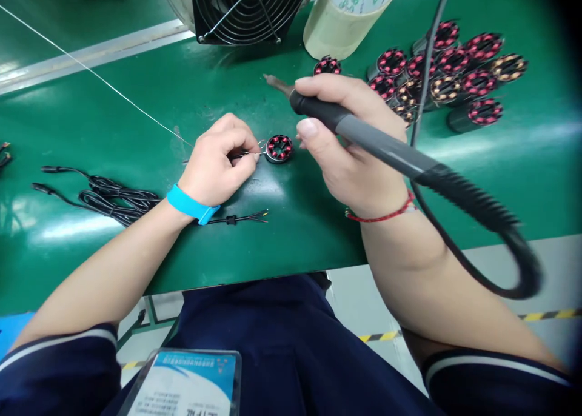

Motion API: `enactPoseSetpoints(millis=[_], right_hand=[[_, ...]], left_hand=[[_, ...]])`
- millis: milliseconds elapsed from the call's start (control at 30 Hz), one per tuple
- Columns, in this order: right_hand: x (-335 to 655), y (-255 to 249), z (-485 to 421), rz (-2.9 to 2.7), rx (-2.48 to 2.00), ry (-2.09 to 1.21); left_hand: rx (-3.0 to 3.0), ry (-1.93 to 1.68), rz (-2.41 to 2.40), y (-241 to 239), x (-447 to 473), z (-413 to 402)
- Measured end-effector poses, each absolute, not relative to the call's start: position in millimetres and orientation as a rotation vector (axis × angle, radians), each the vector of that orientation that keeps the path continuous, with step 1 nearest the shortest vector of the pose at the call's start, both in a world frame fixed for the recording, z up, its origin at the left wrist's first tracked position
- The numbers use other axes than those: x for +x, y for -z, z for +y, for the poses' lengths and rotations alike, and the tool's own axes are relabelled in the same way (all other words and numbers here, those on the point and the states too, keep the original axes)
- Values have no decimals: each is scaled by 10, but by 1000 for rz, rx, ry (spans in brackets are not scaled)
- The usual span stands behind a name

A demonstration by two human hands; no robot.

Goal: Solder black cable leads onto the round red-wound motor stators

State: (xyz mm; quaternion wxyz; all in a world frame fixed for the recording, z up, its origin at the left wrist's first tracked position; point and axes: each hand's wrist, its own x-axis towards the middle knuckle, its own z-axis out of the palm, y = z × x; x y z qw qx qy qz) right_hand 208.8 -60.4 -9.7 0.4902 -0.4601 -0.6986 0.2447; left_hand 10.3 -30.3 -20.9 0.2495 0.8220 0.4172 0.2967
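My left hand [221, 159] rests on the green mat, fingers pinched on a thin wire [251, 154] that reaches a small round coil part [279, 148] with red windings. A long strand of solder wire [91, 70] runs from the far left toward this hand. My right hand [350, 143] is closed around the grey and black handle of a soldering iron [377, 144]. The iron's tip [273, 82] points up and left, raised behind the coil part and apart from it.
Several finished coil parts [448, 73] lie in a heap at the back right. A tape roll [348, 13] and a black fan [245, 6] stand at the back. Black cables [111, 194] with bared ends lie near the front left. The iron's cord [477, 270] loops off the table edge.
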Motion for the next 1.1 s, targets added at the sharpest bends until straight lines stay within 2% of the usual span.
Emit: enactPoseSetpoints(millis=[133,300,1100], right_hand=[[2105,56,-652,-1673,-1135,-402],[2127,54,-730,-1536,-1122,-397],[2149,34,-781,-1640,-1174,-309]], left_hand=[[2241,-772,1162,187,119,-310],[2235,-737,1187,169,124,-321],[2242,-787,1173,208,115,-291]])
